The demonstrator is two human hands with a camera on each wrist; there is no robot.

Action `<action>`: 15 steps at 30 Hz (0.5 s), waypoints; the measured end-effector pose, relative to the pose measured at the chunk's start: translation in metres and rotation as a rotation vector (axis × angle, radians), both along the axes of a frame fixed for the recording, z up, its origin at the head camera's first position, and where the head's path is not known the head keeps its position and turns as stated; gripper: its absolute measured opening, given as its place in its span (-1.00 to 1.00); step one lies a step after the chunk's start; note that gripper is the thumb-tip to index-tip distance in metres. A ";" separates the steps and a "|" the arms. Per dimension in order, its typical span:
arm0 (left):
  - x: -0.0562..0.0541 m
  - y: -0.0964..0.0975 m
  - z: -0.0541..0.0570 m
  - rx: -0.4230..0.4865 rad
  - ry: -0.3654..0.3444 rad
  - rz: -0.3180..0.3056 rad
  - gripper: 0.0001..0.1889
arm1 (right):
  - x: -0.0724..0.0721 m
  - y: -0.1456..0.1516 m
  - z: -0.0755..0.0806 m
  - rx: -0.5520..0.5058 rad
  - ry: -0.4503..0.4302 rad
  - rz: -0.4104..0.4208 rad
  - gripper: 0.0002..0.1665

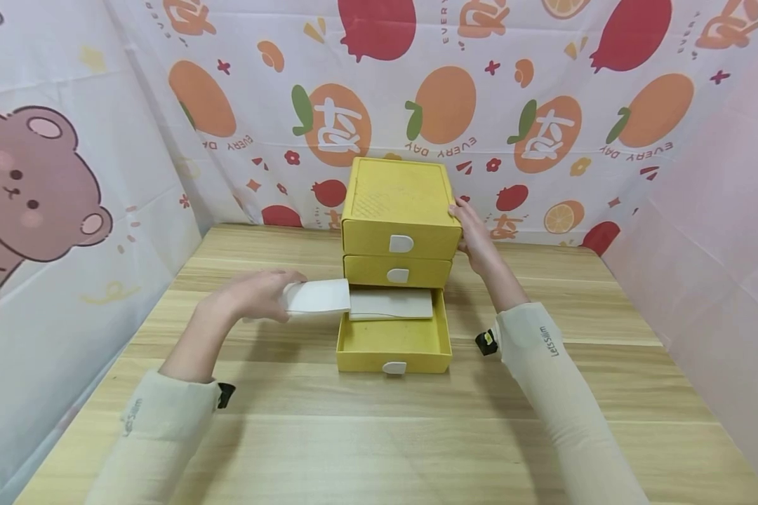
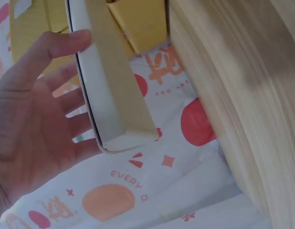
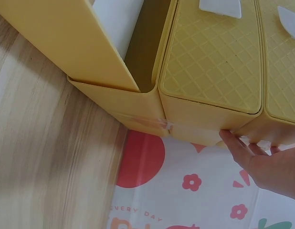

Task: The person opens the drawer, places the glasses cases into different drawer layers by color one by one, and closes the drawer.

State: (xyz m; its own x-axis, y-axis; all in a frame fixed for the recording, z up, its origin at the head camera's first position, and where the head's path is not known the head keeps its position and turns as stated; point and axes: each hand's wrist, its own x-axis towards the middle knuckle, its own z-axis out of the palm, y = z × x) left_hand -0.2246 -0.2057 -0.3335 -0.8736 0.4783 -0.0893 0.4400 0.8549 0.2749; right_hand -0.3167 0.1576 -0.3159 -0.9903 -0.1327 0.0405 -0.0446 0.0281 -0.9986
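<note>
My left hand [image 1: 253, 294] grips a thick white notebook [image 1: 318, 296] at its left end, over the left side of the pulled-out drawer. In the left wrist view the thumb lies on one face of the notebook [image 2: 102, 86] and the fingers are behind it. A small yellow drawer unit [image 1: 399, 189] stands at the back of the table. Its bottom drawer [image 1: 391, 338] is out, with another white notebook [image 1: 391, 304] lying in its rear part. My right hand [image 1: 476, 235] rests against the unit's upper right side, fingers fairly straight along the wall [image 3: 200, 112].
Two upper drawers with white tabs [image 1: 401, 243] are closed. The wooden table [image 1: 379, 435] extends in front and to both sides. Behind the unit hangs a fruit-print cloth [image 1: 385, 70]; a bear-print cloth [image 1: 38, 280] hangs at left and a pale cloth [image 1: 701, 245] at right.
</note>
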 end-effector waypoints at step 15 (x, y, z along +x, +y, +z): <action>0.008 0.037 0.003 0.010 -0.002 -0.077 -0.35 | 0.001 -0.001 0.000 -0.010 -0.001 0.001 -0.33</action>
State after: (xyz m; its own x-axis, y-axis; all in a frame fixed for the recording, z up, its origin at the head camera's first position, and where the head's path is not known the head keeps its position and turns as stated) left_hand -0.2168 -0.1685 -0.3304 -0.8338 0.5454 -0.0853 0.5043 0.8154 0.2843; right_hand -0.3156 0.1567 -0.3156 -0.9902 -0.1334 0.0405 -0.0433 0.0180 -0.9989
